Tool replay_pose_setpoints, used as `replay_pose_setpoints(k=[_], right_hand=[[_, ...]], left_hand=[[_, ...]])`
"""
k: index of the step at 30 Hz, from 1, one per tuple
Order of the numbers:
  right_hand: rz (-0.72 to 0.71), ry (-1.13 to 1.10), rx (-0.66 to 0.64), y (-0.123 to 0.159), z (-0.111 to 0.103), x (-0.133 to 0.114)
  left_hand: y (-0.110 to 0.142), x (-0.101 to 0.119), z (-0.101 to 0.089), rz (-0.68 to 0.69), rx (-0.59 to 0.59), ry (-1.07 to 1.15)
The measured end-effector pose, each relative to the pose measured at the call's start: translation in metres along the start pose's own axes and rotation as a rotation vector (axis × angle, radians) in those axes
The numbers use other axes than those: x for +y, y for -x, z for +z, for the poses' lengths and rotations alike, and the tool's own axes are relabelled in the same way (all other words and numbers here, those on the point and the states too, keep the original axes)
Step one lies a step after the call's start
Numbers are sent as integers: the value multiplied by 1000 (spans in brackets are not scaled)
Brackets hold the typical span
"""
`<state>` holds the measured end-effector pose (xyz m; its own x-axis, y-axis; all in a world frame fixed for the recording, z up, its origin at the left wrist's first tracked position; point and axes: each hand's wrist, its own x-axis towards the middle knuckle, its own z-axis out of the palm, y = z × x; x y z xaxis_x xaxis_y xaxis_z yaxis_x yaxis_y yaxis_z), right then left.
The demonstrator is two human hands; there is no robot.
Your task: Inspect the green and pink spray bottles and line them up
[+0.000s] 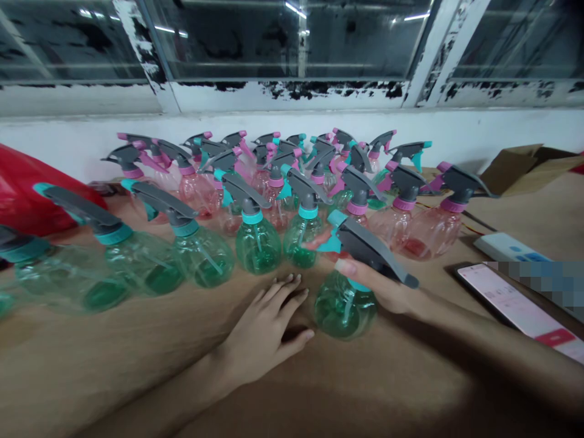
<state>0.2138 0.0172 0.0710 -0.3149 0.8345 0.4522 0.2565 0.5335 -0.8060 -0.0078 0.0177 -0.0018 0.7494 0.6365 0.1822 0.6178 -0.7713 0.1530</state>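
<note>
My right hand is wrapped round the neck of a green spray bottle with a grey and teal trigger head. The thumb shows at the near side of the collar, while part of the fingers is hidden behind it. Just left of that bottle, my left hand lies on the brown table with its fingers stretched out and nothing in it. Beyond its fingertips stand two more green spray bottles, one near the middle and another closer to the held one.
Pink spray bottles and green ones crowd the back. More green bottles line the left. A red object sits at far left. On the right are a phone, a white device and a cardboard box.
</note>
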Motion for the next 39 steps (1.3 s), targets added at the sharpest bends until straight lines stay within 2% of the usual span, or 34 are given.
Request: replay_pose_setpoints(k=[5,11,19,24,39], right_hand=[[49,91,19,-2,-1,-5],[13,-66,11,-3,0,-3],[109,-143,-11,4,5,11],[94,-215,7,3,6,10],[103,-202,8,1,6,7]], left_hand=[[0,-1,2,7,2,-10],[-1,-2,2,8,15,-4],[0,-1,3,2,0,-11],[0,-1,2,11,13,-2],[0,-1,1,7,1,13]])
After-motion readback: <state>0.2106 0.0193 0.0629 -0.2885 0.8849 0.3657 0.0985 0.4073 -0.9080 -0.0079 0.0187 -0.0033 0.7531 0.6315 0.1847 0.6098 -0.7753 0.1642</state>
